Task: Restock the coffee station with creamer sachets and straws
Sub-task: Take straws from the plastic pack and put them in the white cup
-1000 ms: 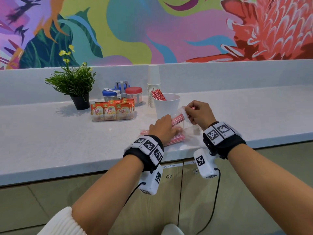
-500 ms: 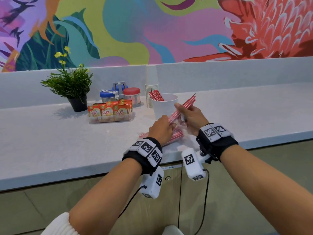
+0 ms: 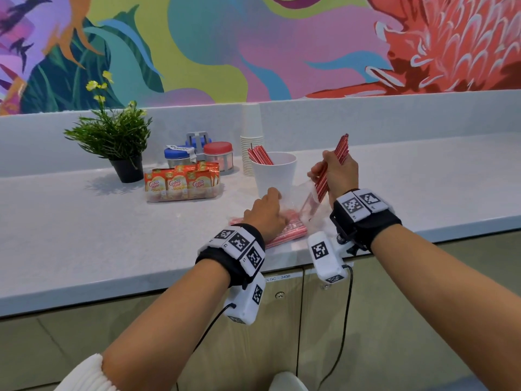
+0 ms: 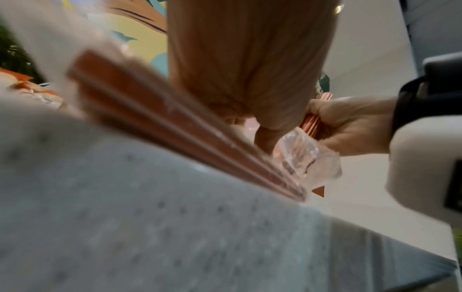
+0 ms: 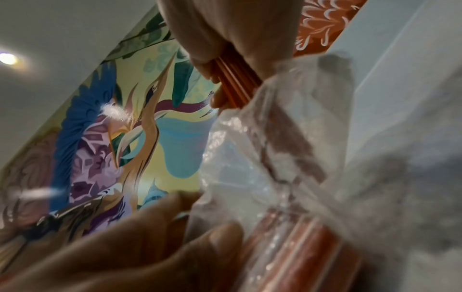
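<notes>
My right hand [image 3: 328, 167] grips a bundle of red straws [image 3: 341, 148], held nearly upright just right of the white cup [image 3: 275, 179]. The bundle's lower ends still reach into the mouth of the clear plastic bag [image 3: 307, 206]. My left hand [image 3: 267, 211] lies on that bag and holds it down on the counter, fingers curled at its open end. More red straws [image 3: 287, 231] remain inside it. In the right wrist view the held straws [image 5: 232, 83] rise out of the bag [image 5: 287, 148]. The cup holds several straws [image 3: 259, 155]. Creamer sachets [image 3: 183, 182] stand in a clear tray to the left.
Behind the cup rises a stack of paper cups [image 3: 251, 142]. Two jars, blue-lidded [image 3: 177, 155] and red-lidded [image 3: 218, 153], sit behind the sachets, and a potted plant [image 3: 112, 142] stands further left. The counter edge [image 3: 141, 294] runs above cabinet doors.
My right hand has drawn a bundle of straws out of the bag and raised it from slanted to nearly upright. My left hand has stayed on the bag.
</notes>
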The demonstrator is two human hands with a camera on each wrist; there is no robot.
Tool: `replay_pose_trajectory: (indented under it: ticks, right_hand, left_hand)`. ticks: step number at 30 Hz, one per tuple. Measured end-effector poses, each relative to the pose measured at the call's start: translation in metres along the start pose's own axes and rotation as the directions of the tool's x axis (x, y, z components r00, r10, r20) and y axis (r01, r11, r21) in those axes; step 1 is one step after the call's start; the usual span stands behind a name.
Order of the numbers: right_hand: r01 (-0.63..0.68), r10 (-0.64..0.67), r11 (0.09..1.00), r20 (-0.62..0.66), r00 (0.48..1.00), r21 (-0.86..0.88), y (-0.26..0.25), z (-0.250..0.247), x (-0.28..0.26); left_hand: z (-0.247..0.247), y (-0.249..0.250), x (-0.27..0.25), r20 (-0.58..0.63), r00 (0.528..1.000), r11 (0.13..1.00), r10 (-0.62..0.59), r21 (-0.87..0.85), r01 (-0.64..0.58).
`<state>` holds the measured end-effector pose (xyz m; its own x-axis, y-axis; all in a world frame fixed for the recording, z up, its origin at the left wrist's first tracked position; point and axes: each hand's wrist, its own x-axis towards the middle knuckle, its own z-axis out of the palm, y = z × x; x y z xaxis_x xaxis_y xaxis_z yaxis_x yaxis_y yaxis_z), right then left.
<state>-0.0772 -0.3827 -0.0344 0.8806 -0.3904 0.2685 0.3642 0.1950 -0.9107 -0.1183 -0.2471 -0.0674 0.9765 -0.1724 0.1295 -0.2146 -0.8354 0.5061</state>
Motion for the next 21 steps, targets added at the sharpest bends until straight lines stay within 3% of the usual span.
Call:
replay_pose_trajectory:
  ticks: [3, 6, 11, 16, 21]
  right_hand:
    - [0.061, -0.061, 0.994, 0.011, 0.998, -0.093, 0.001, -0.001, 0.000]
    - [0.127, -0.117, 0.969, 0.056, 0.991, -0.214, 0.005, -0.001, 0.000]
    - [0.086, -0.044, 0.926, 0.123, 0.991, -0.368, 0.021, -0.007, -0.006]
    - [0.003, 0.033, 0.942, 0.101, 0.994, -0.335, 0.030, -0.010, -0.007]
    - [0.057, -0.039, 0.969, 0.076, 0.996, -0.240, -0.005, 0.004, 0.005]
  left_hand:
    - [-0.004, 0.002, -0.003, 0.057, 0.996, 0.998, 0.061, 0.025, -0.063]
    - [-0.006, 0.003, 0.000, 0.194, 0.979, 0.993, 0.065, 0.081, -0.082]
    - [-0.008, 0.005, 0.002, 0.261, 0.965, 0.990, 0.021, 0.132, -0.058]
    - [-0.012, 0.008, 0.000, 0.263, 0.965, 0.989, 0.013, 0.139, -0.052]
    - [-0.029, 0.011, 0.007, 0.260, 0.966, 0.984, 0.008, 0.171, -0.054]
